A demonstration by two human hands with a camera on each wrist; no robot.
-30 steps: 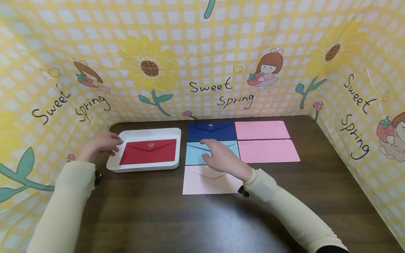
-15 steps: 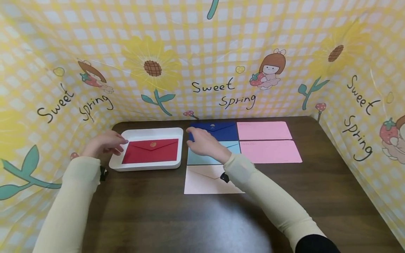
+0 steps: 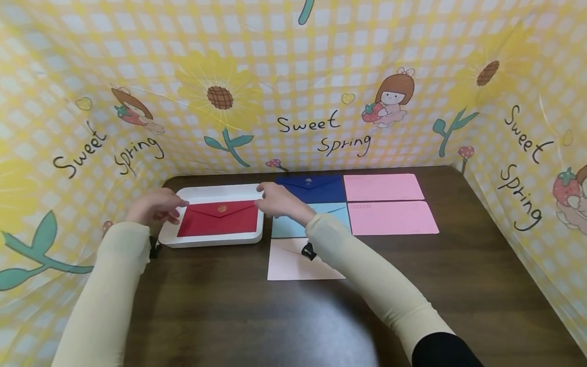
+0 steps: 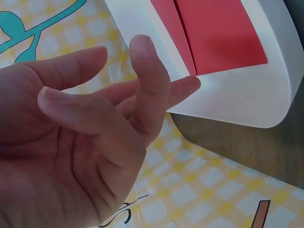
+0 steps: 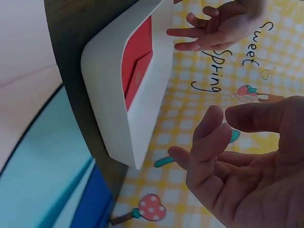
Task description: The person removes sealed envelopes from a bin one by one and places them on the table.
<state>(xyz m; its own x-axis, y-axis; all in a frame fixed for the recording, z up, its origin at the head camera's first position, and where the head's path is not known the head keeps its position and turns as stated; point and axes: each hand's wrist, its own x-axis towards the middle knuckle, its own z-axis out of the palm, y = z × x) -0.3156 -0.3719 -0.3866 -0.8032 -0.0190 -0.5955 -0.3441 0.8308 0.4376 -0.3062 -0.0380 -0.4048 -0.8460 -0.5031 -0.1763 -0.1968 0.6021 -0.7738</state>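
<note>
A red envelope [image 3: 217,224] with a gold seal on its flap lies inside a white tray [image 3: 215,191] on the left of the table. At the tray's left side is my left hand [image 3: 157,206], its fingers loosely bent and holding nothing; the left wrist view shows its palm [image 4: 90,142] beside the tray's end. My right hand [image 3: 285,203] hovers at the tray's right rim, fingertips overlapping that rim in the head view. In the right wrist view the right hand's fingers [image 5: 209,147] are loosely curved around nothing, apart from the tray wall.
Right of the tray, a dark blue envelope [image 3: 321,189], a light blue one [image 3: 337,216] and a pale pink one [image 3: 289,265] form a column. Two pink cards [image 3: 382,187] lie to their right. A yellow checked cloth [image 3: 257,76] walls the wooden table [image 3: 229,306].
My right hand has moved left from above the light blue envelope to the tray's right rim. The left hand stays by the tray's left side. The envelopes have not moved.
</note>
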